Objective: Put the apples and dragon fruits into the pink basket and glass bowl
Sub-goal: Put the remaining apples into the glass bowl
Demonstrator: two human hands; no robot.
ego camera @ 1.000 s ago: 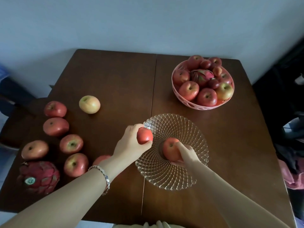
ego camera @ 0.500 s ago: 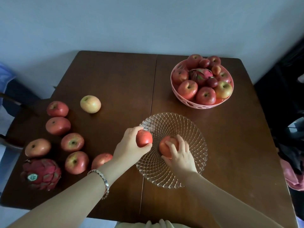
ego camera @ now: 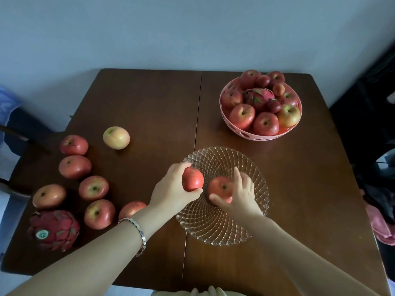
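My left hand (ego camera: pixel 174 190) grips a red apple (ego camera: pixel 193 179) over the left rim of the glass bowl (ego camera: pixel 215 229). In the bowl's middle lies a second red apple (ego camera: pixel 220 186), and my right hand (ego camera: pixel 241 194) rests on it with spread fingers and the thumb under its near side. The pink basket (ego camera: pixel 265 135) at the back right is heaped with apples and a dragon fruit (ego camera: pixel 259 96). Several loose apples lie on the table's left side, among them a yellowish apple (ego camera: pixel 116 137). A dark red dragon fruit (ego camera: pixel 53 230) with a sticker sits at the front left.
The dark wooden table (ego camera: pixel 149 107) has a seam down its middle. A chair (ego camera: pixel 19 133) stands off the left edge. Dark furniture and pink cloth (ego camera: pixel 382 227) crowd the right side. A plain wall runs behind the table.
My right hand has set its apple down in the bowl's middle and its fingers have spread apart on it. My left hand has held its apple at the bowl's left rim.
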